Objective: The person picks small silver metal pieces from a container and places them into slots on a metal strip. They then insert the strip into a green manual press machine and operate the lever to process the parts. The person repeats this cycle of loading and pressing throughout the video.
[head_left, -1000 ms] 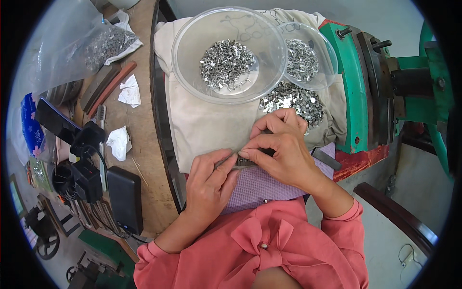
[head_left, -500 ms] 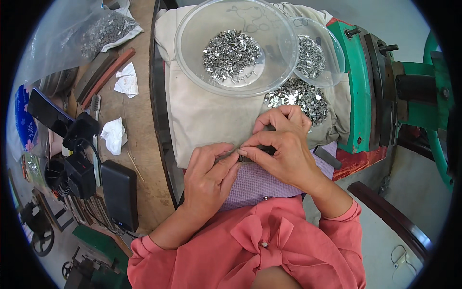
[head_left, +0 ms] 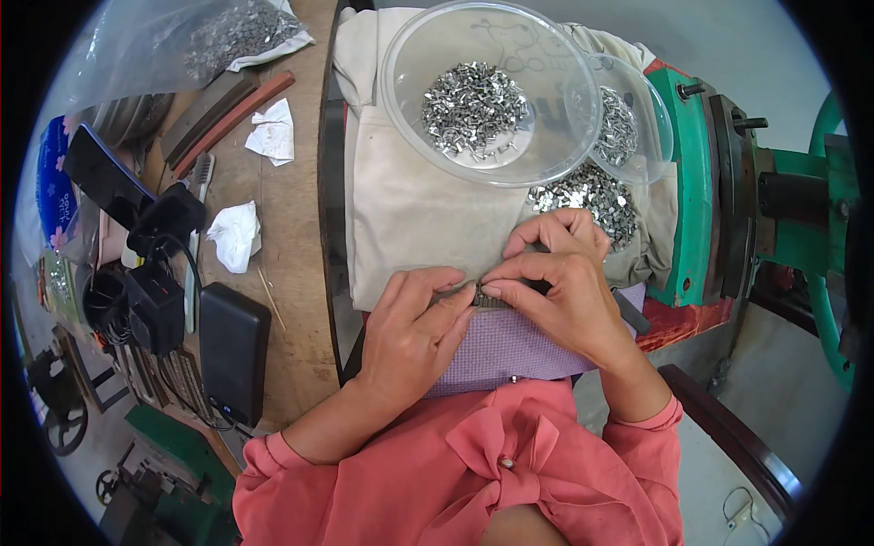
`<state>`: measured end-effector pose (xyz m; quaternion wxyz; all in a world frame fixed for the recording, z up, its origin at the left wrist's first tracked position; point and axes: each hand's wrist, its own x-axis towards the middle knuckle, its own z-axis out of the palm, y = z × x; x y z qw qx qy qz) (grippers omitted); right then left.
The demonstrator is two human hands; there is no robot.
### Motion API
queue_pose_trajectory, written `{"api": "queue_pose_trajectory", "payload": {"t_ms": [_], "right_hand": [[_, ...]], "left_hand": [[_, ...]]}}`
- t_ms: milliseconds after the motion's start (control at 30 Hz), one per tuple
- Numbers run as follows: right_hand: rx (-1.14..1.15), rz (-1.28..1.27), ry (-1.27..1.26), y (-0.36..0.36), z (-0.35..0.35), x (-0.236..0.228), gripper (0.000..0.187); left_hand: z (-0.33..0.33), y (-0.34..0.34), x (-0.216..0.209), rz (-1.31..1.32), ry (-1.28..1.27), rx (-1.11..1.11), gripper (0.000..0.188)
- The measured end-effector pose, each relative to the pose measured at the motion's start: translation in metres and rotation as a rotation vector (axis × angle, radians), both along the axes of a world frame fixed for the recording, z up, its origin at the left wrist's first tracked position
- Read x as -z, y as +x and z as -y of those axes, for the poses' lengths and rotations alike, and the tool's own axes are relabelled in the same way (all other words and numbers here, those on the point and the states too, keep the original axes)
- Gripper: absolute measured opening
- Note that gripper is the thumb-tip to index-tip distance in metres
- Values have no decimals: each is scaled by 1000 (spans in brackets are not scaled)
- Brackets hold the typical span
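My left hand (head_left: 410,323) and my right hand (head_left: 574,282) meet over a purple woven cloth (head_left: 482,350). Their fingertips pinch at a small dark metal bar (head_left: 490,298) with a ridged edge, which lies mostly hidden behind my fingers. Both hands are closed on it, thumbs against forefingers. Whether a smaller part sits in the pinch cannot be made out. Beyond my right hand lies a heap of small shiny metal pieces (head_left: 592,198) on a beige cloth (head_left: 401,200).
A large clear plastic bowl (head_left: 397,114) of small metal parts stands far ahead, beside a smaller clear tub (head_left: 660,136). Green machinery (head_left: 689,209) borders the right. On the wooden table (head_left: 305,300) at left are crumpled tissues (head_left: 235,237), a toothbrush (head_left: 202,173) and a black power bank (head_left: 235,350).
The whole view has shifted, so the scene sits further right. My hands stay together on the bar, and its ridged edge shows more between my fingertips.
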<state>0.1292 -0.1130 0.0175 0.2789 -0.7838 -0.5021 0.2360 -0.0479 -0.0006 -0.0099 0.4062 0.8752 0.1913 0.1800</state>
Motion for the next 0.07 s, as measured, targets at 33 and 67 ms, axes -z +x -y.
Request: {"api": "queue_pose_trajectory", "payload": {"t_ms": [33, 67], "right_hand": [[-1, -8, -16, 1, 0, -1, 15], [-2, -15, -33, 1, 0, -1, 15]], "left_hand": [[0, 0, 0, -2, -6, 2, 32], [0, 0, 0, -4, -12, 5, 32]]}}
